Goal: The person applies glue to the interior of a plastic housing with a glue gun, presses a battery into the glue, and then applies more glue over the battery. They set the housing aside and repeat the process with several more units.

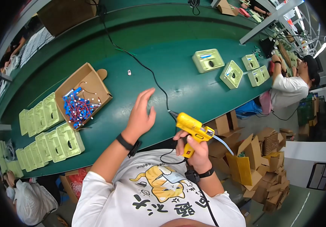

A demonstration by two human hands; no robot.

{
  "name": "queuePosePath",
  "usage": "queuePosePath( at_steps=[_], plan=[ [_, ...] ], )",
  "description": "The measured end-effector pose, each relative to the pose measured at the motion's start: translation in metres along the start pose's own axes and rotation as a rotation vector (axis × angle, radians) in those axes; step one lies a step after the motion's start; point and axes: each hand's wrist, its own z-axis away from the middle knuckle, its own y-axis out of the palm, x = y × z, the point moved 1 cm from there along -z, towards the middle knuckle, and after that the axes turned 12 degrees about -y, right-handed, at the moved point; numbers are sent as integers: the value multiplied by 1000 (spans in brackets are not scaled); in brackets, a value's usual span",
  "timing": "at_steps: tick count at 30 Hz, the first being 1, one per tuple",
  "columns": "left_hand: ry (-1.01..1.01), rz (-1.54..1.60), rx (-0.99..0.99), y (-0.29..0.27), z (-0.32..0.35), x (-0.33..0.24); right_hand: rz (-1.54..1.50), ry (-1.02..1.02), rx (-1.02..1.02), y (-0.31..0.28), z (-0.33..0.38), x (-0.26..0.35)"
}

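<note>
My right hand (197, 150) is wrapped round the handle of a yellow hot glue gun (190, 126) in front of my body. Its dark nozzle points up and to the left, over the table's near edge, and a pale glue stick (223, 143) juts from the back. My left hand (141, 115) hovers over the green table with its fingers stretched out, holding nothing. Left of it stands a cardboard box (91, 77) with blue cylindrical batteries (76, 108) on red and black wires. A small white piece (129, 72) lies farther back.
Two rows of pale green plastic housings (70, 139) stand at the left. Several more housings (231, 74) lie at the right, some with blue parts inside. A black cable (147, 70) crosses the table. Cardboard boxes (252, 159) pile up at right; a co-worker (289, 87) sits beyond.
</note>
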Motion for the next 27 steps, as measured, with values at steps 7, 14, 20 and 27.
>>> queuePosePath(
  at_steps=[7,14,20,27],
  plan=[
    [58,-121,-152,-98,61,-24,335,60,-8,-7,-23,-38],
    [-279,-829,-617,-252,125,-6,302,55,90,-35,-65,-74],
    [-226,-1182,-26,-353,170,24,299,63,112,-57,-78,-81],
    [-109,-1382,278,-371,151,8,253,27,103,-56,-79,-83]
  ],
)
